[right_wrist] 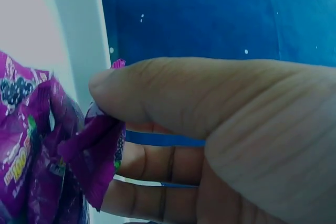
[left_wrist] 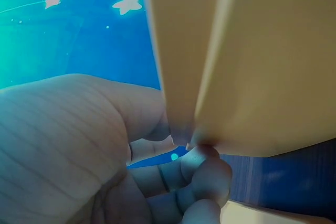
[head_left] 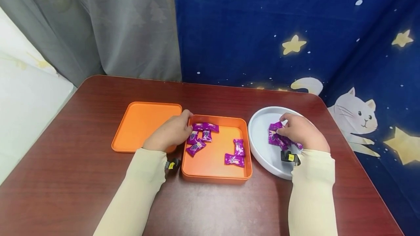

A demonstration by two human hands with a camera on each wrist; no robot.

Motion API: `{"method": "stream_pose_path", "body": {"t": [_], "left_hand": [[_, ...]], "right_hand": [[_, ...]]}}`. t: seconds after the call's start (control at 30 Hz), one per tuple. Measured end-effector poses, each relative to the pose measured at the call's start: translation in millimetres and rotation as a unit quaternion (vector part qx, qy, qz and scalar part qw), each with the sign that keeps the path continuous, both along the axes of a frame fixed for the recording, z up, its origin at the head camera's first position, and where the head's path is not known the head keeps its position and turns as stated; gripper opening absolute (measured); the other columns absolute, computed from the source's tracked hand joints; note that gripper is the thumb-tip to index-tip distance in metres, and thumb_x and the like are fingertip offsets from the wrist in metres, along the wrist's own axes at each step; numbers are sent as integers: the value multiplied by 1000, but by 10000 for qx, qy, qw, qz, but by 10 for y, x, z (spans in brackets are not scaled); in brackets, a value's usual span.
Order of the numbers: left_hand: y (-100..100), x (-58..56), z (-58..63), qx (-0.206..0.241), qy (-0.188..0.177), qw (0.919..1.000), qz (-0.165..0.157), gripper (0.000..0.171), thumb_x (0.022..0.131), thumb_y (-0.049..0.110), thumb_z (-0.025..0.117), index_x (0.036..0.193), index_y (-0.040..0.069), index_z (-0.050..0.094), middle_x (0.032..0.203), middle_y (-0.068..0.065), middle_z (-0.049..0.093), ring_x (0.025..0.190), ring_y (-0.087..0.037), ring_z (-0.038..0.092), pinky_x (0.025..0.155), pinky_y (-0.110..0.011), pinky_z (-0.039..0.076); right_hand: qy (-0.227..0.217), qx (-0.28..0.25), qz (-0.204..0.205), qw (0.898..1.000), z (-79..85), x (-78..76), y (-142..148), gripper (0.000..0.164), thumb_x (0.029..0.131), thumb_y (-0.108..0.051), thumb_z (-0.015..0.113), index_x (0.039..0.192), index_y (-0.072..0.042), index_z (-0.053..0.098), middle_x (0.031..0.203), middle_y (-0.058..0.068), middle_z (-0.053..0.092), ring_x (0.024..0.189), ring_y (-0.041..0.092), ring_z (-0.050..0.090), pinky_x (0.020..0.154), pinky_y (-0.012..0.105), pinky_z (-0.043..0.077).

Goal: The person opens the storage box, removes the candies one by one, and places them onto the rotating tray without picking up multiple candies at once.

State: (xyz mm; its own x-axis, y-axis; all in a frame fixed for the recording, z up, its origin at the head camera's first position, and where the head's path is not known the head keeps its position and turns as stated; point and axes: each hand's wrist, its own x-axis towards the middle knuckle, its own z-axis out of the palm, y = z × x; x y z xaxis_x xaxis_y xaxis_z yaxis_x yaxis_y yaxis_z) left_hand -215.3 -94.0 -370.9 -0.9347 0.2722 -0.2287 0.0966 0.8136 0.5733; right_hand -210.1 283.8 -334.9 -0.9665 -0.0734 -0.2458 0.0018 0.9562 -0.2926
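Observation:
At the left wall of an orange square box (head_left: pixel 216 177), my left hand (head_left: pixel 174 128) grips its edge. The left wrist view has the thumb (left_wrist: pixel 142 108) on one side of the box wall and curled fingers at its lower edge. Several purple wrapped candies (head_left: pixel 207 136) lie in the box along its left and back, and two more candies (head_left: pixel 237 154) at its right. Over the round white plate (head_left: pixel 260 145), my right hand (head_left: pixel 300 128) pinches a purple candy (right_wrist: pixel 97 150) between thumb and fingers. A pile of such candies (right_wrist: pixel 26 145) lies beside it on the plate.
An orange lid-like tray (head_left: pixel 147 123) lies flat to the left of the box, partly behind the left forearm. All of this stands on a dark red-brown table (head_left: pixel 82 170). A blue curtain (head_left: pixel 229 28) with stars and a grey curtain (head_left: pixel 131 24) hang behind.

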Motion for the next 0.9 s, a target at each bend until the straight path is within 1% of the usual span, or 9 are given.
{"method": "stream_pose_path", "body": {"t": [0.27,0.5,0.73,0.9], "left_hand": [[-8,5,16,-5,-19,10000,-61,45,94,24,54,133,12,35,106,-10,62,91,-21,58,91,-47,50],[-8,7,23,11,3,10000,-57,45,93,24,54,133,12,35,107,-11,61,92,-22,58,91,-47,50],[-8,10,26,-14,38,10000,-66,44,93,23,54,131,12,36,105,-11,62,89,-22,58,90,-47,51],[-10,7,21,-49,40,10000,-66,44,93,24,53,132,12,36,105,-10,62,87,-21,58,90,-46,51]], "right_hand": [[-239,-70,-73,9997,-14,5,46,50,84,-27,66,123,0,53,103,22,63,86,29,57,72,47,53],[-186,12,-17,9998,-69,-6,89,45,83,-26,66,119,0,57,104,22,64,86,29,58,74,48,51],[-321,72,-89,9994,-86,-5,80,48,82,-27,68,120,0,57,106,23,64,86,29,57,74,47,51],[-335,93,-162,9993,-84,-6,79,48,82,-27,68,120,0,57,105,22,64,87,30,56,74,48,51]]}}
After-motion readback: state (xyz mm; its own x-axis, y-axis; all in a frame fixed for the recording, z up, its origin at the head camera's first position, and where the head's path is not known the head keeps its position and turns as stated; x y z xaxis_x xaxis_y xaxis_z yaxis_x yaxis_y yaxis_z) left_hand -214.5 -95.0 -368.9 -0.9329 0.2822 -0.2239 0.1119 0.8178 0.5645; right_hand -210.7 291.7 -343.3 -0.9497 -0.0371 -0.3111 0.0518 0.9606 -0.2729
